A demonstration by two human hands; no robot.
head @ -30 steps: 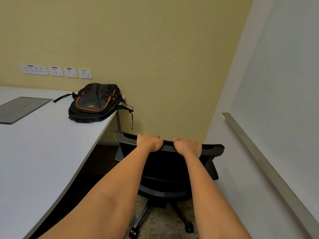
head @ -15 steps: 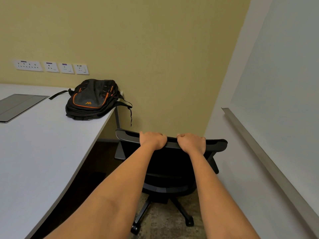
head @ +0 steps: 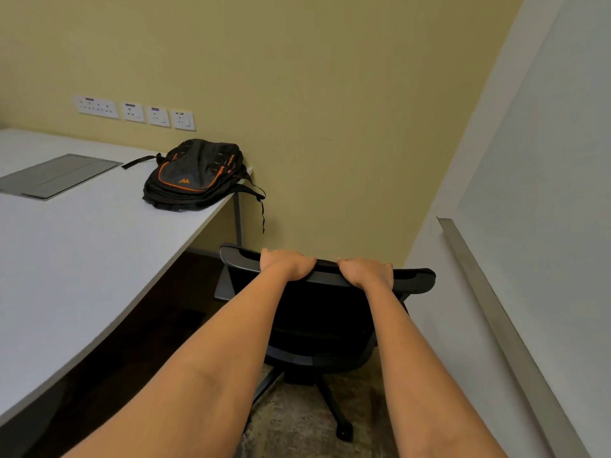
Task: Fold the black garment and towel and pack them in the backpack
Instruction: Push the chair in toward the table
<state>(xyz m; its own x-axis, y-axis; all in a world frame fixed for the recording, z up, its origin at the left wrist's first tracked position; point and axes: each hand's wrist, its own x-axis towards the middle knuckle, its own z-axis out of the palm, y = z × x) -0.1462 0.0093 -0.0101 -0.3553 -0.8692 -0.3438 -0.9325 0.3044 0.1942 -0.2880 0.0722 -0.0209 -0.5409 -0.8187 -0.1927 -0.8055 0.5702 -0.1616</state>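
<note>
A black backpack (head: pixel 195 175) with orange trim lies flat at the far right corner of the white desk (head: pixel 76 259), one strap hanging over the edge. My left hand (head: pixel 285 263) and my right hand (head: pixel 366 272) both grip the top edge of a black office chair's backrest (head: pixel 413 280), fingers curled over it. The chair stands to the right of the desk, below the backpack. No black garment or towel is in view.
A grey panel (head: pixel 56 175) is set into the desk at the far left. Wall sockets (head: pixel 134 112) line the yellow wall above the desk. A white wall with a metal rail (head: pixel 496 325) runs along the right. The chair's wheeled base (head: pixel 344 433) stands on the mottled floor.
The view has shifted a little, and the chair has stayed in both hands' grip. The backpack has not moved on the desk.
</note>
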